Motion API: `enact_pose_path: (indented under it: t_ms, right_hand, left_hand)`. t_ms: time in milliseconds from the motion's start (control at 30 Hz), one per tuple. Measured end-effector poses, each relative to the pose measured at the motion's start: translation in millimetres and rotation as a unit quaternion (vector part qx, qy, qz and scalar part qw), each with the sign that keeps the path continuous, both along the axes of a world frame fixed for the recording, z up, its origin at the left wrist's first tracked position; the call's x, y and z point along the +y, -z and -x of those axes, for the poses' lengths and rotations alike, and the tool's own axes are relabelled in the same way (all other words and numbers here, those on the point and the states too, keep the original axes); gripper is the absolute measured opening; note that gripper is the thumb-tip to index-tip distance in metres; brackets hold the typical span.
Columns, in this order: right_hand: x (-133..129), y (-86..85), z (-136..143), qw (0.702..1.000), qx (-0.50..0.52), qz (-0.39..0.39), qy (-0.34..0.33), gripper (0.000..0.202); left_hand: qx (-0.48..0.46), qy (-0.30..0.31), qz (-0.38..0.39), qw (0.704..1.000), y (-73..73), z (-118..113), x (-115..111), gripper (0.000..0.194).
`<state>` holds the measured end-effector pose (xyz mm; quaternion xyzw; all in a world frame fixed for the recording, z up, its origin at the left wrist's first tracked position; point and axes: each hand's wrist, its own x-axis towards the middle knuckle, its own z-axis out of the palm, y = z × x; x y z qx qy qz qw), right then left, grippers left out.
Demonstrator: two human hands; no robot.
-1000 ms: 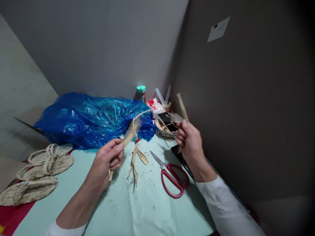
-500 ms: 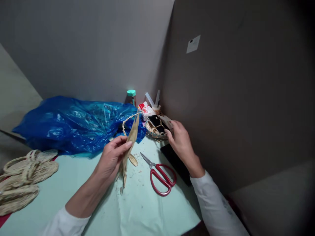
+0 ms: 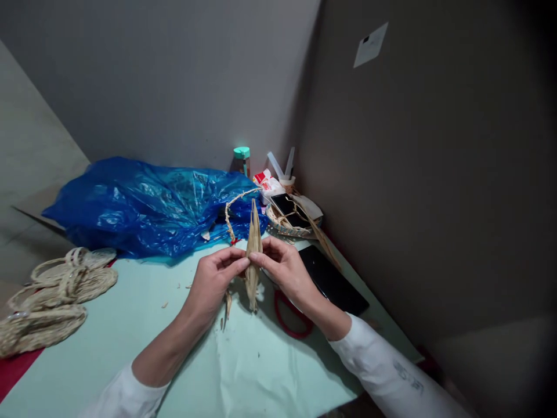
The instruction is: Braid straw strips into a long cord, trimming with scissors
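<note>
A dry, straw-coloured husk leaf [image 3: 254, 232] stands nearly upright over the table, its narrow tip pointing away from me. My left hand [image 3: 215, 276] pinches its left edge between thumb and fingers. From the other side my right hand [image 3: 287, 270] grips the same leaf, thumb close to the left thumb. Beneath my right wrist lie red-handled scissors [image 3: 289, 328], their blades mostly hidden by the hand. A braided cord [image 3: 228, 217] curves up behind the leaf. Small husk scraps [image 3: 227, 305] lie below my left hand.
A large blue plastic bag [image 3: 152, 203] fills the back left. Woven straw sandals [image 3: 82, 284] rest at the left. A basket [image 3: 289, 231] holding a phone [image 3: 289, 209] stands at the back right, near a black tablet-like slab [image 3: 335, 284]. A jar with a turquoise lid [image 3: 242, 153] is against the wall.
My right hand has come from beside the basket to the leaf and now holds it too. The leaf has turned more upright. The view has shifted slightly.
</note>
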<state>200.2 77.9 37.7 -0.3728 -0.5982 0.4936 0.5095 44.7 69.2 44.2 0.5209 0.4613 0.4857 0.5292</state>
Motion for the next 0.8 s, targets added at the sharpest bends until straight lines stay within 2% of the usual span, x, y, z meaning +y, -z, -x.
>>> enact_pose_path:
  t_ms: [200, 400, 633, 800]
  right_hand:
    - [-3.3, 1.0, 0.8, 0.999, -0.035, -0.023, -0.027, 0.018]
    - [-1.6, 11.0, 2.5, 0.996, -0.081, -0.01, 0.047, 0.026]
    - [-3.0, 8.9, 4.0, 0.998, -0.041, 0.028, -0.026, 0.03]
    - [-9.5, 3.1, 6.6, 0.996, -0.043, 0.048, -0.065, 0.031]
  left_hand:
    - [0.048, -0.007, -0.023, 0.999, -0.3, 3.8, 1.1, 0.02]
    - [0.112, 0.018, -0.052, 0.992, 7.1, 2.2, 3.2, 0.016]
    - [0.123, 0.023, -0.036, 0.991, 4.5, 1.2, -4.6, 0.014]
    - [0.107, 0.019, -0.02, 0.994, 13.8, 1.0, -3.5, 0.009]
